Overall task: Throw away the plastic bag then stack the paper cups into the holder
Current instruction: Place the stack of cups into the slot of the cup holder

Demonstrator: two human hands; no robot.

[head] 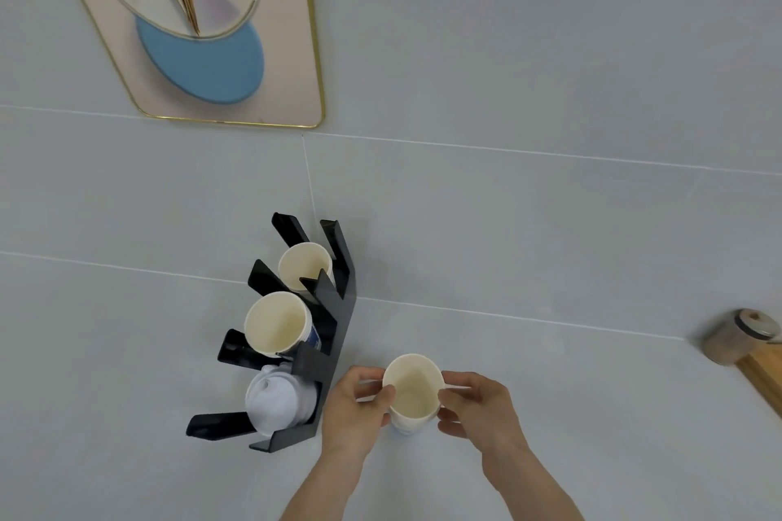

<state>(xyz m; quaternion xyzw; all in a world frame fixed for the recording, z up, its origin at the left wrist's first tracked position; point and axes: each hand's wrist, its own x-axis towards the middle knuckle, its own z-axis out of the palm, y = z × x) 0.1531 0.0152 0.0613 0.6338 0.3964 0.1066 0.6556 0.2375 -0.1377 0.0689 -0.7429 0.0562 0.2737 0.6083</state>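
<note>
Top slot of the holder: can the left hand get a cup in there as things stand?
Probably not: the top slot already holds a cup, and the left hand is busy gripping the cup stack.

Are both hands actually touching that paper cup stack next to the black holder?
Touching. The head view shows the left hand and the right hand pinching the top rim of the paper cup stack from opposite sides, fingertips pressed against it.

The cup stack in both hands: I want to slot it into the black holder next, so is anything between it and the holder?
Nothing visible. The cup stack, held by the left hand and right hand, sits just right of the holder. Two slots already hold cups, and lids fill the lowest.
</note>
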